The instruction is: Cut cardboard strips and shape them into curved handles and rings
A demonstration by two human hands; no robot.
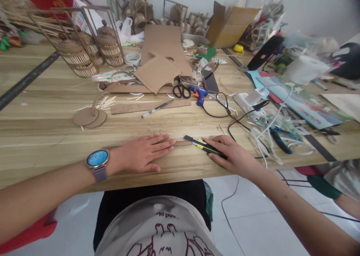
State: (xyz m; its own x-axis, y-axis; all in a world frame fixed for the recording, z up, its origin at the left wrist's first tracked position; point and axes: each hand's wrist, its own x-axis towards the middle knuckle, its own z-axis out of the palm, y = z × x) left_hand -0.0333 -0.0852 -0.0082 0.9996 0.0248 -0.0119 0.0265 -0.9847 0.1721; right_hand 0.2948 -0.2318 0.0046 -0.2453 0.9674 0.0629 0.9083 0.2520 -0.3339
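My left hand (143,151) lies flat, fingers stretched out, pressing on a narrow strip of brown cardboard (183,143) near the table's front edge. Most of the strip is hidden beneath that hand. My right hand (229,153) is closed around a black and yellow utility knife (208,147), whose blade end points left, close to the strip's right end. Whether the blade touches the cardboard I cannot tell. Beyond the hands lie a pen (157,108), a longer cardboard strip (126,108) and two stacked cardboard discs (86,117) with thin wooden sticks (102,103) behind them.
Black scissors (181,91) and a blue glue gun (200,95) lie mid-table, its cord running right. Pliers (280,140) and cables lie right. Lantern-like models (74,57) stand back left; cardboard sheets (163,38) and an open box (232,25) stand behind. A person's arm (347,205) shows at right.
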